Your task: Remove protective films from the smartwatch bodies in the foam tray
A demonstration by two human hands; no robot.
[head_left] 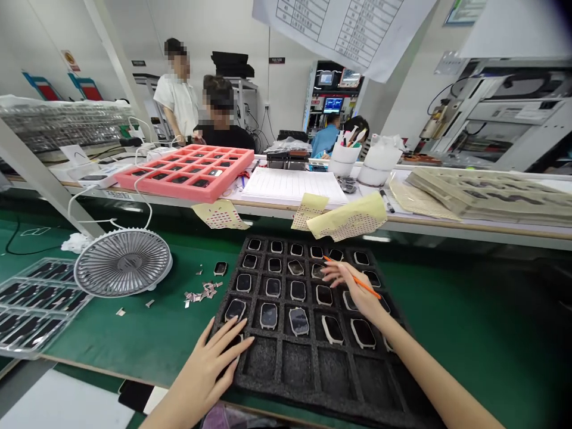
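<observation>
A black foam tray (292, 363) lies on the green bench mat, its pockets holding rows of smartwatch cases (299, 322) with dark screens. The pockets visible in its nearest row are mostly bare. My left hand (214, 360) rests at the tray's near left corner, fingers stretched out and apart, partly covering a watch case under the fingertips. Over the right half of the tray, my right hand (353, 289) grips a thin orange stick (369, 288) that points toward the back rows. Whether the stick touches a case I cannot tell.
A round grey fan (125, 262) stands left of the tray, near small metallic scraps (203, 293) and one loose watch case (220, 269). Clear plastic trays (42, 298) sit farther left. A shelf behind carries a pink foam tray (214, 190) and papers (292, 185). Other people are beyond.
</observation>
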